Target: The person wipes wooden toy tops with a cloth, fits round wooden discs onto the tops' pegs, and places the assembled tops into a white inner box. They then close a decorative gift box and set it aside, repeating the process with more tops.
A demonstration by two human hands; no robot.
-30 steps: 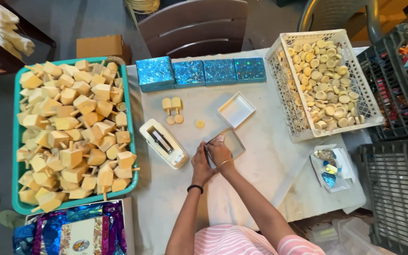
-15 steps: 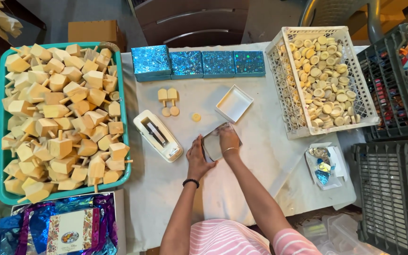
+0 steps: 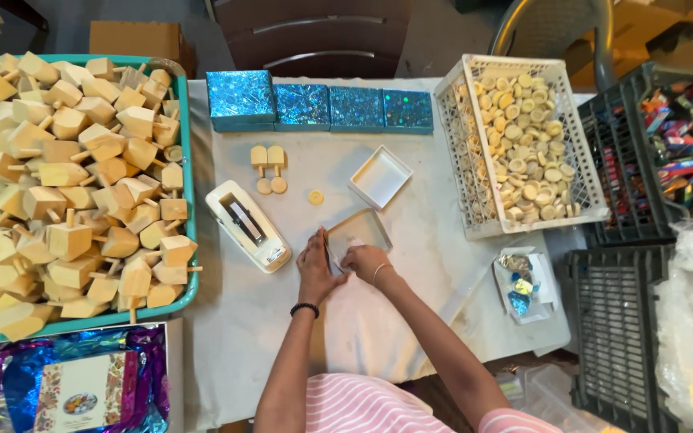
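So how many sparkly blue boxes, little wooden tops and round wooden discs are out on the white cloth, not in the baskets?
Sparkly blue boxes: 4
Little wooden tops: 2
Round wooden discs: 3
Total: 9

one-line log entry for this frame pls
left hand: on small open box | right hand: on same box | beside: white tape dispenser, white lid | tub of wooden tops at left

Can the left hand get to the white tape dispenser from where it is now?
Probably yes. The left hand rests at the edge of the small open box, and the white tape dispenser lies just beside it on the bare cloth, with nothing between them. It would have to leave the box first.
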